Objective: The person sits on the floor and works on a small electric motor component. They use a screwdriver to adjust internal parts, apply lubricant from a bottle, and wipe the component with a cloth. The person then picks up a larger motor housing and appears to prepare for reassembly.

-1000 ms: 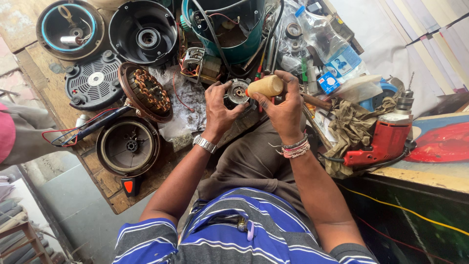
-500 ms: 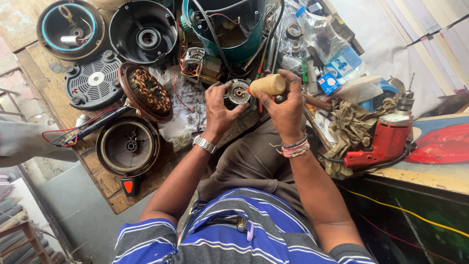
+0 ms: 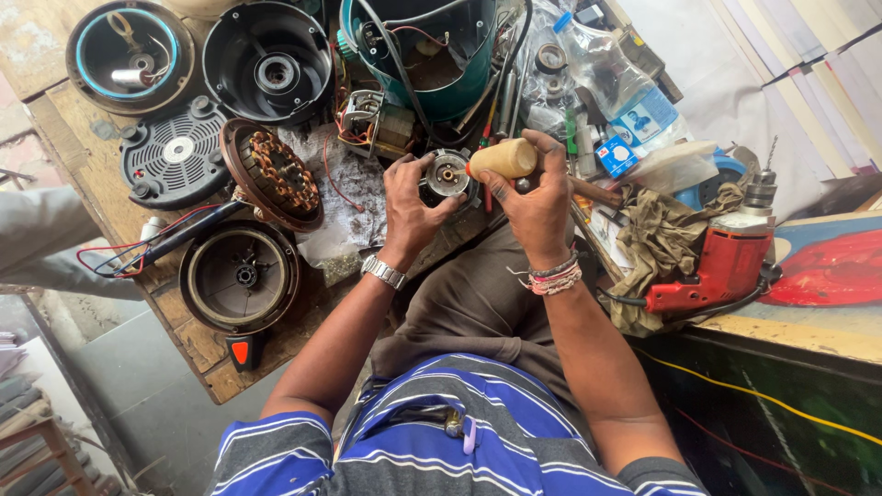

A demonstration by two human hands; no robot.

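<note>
The left hand (image 3: 411,204) cups a small round motor part (image 3: 447,174), grey metal with a brass-coloured centre, fingers curled around its left rim so that its face is turned up toward the person. The right hand (image 3: 536,200) is clenched around a tool with a pale wooden handle (image 3: 503,158); the handle lies across the top of the fist with its blunt end just right of the motor part, and the tool's working end is hidden behind the fingers. Both hands meet at the near edge of a cluttered wooden workbench (image 3: 83,156), above the person's lap, which keeps the part steady and close to the eyes.

To the left of the hands lies a copper-wound stator (image 3: 273,174) on a sheet of dirty paper, with black fan housings (image 3: 266,60) farther back and a round black casing (image 3: 239,276) nearer. A teal motor shell (image 3: 432,55) stands at the far side. To the right, a red electric drill (image 3: 726,266) rests on an olive rag (image 3: 666,234), and a plastic bottle (image 3: 625,87) lies beyond.
</note>
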